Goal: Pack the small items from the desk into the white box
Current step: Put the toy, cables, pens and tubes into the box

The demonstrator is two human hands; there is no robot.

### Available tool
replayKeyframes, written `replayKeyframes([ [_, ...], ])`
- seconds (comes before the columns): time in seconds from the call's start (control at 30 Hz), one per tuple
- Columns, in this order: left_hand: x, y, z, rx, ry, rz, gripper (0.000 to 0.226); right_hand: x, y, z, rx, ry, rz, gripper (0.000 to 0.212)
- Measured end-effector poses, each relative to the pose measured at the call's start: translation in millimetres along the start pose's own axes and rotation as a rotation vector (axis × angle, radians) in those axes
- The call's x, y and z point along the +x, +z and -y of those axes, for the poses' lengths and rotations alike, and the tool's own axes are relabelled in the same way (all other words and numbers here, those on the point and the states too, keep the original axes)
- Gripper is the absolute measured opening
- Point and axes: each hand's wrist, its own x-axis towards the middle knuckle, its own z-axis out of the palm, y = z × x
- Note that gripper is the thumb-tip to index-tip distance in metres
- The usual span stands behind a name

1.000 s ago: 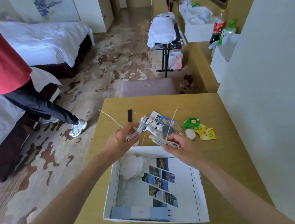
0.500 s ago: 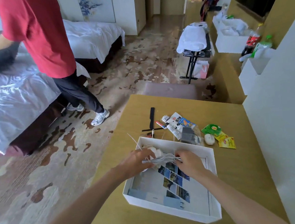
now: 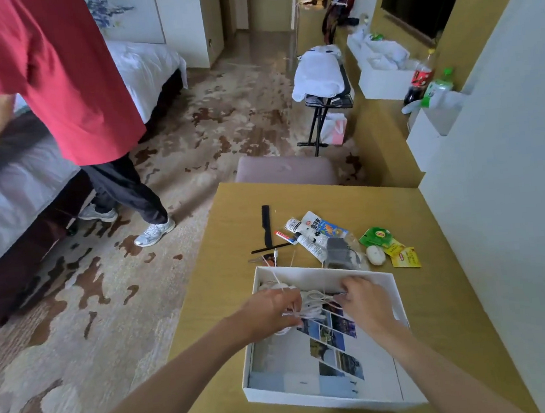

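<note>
The white box [image 3: 399, 297] lies open on the wooden desk [image 3: 438, 307], with printed photos on its floor. Both hands are inside its far end. My left hand [image 3: 270, 310] and my right hand [image 3: 365, 300] each pinch one side of a bundle of white cable [image 3: 316, 303], held low over the box floor. Loose white strands stick up from the bundle. Beyond the box lie a black comb [image 3: 266, 223], small tubes and sachets [image 3: 313, 232], a grey packet [image 3: 337, 251], a white oval item [image 3: 376, 255] and green and yellow tea bags [image 3: 390, 245].
A padded stool [image 3: 286, 170] stands at the desk's far edge. A person in a red shirt [image 3: 55, 70] stands by a bed [image 3: 15, 182] to the left. A white wall [image 3: 510, 185] bounds the desk on the right.
Both hands have come down with the white cable from above the desk into the far end of the box. The person in red has stepped closer.
</note>
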Motion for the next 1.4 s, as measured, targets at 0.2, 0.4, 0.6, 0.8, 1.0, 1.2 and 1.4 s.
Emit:
replayKeyframes([
  [0.2, 28.4, 11.5, -9.6, -0.049, 0.032, 0.138, 0.024, -14.1, -5.4, -14.3, 0.139, 0.178, 0.093, 0.019],
  [0.4, 45.4, 18.0, -12.5, -0.039, 0.087, 0.203, 0.018, -8.0, 9.9, -7.2, 0.397, 0.383, 0.315, 0.021],
  [0.6, 52.0, 14.0, -4.6, -0.047, 0.069, 0.131, 0.019, -12.9, 4.1, -9.6, 0.610, 0.474, 0.342, 0.020],
  [0.8, 63.2, 29.1, -19.4, -0.012, 0.091, 0.138, 0.018, -24.8, -21.8, -11.4, 0.874, 0.456, 0.326, 0.024],
  [1.0, 70.7, 34.8, -21.5, 0.108, 0.142, 0.199, 0.024, -34.9, -13.7, -15.3, 0.585, 0.200, 0.447, 0.029],
  [1.2, 62.1, 29.5, -12.6, 0.125, 0.095, 0.147, 0.048, -27.4, 0.1, -5.7, 0.404, 0.047, 0.354, 0.028],
  [1.4, 41.0, 19.2, -1.0, 0.087, 0.092, 0.032, 0.067, -17.7, 8.4, -0.2, 0.340, 0.065, 0.260, 0.026],
])
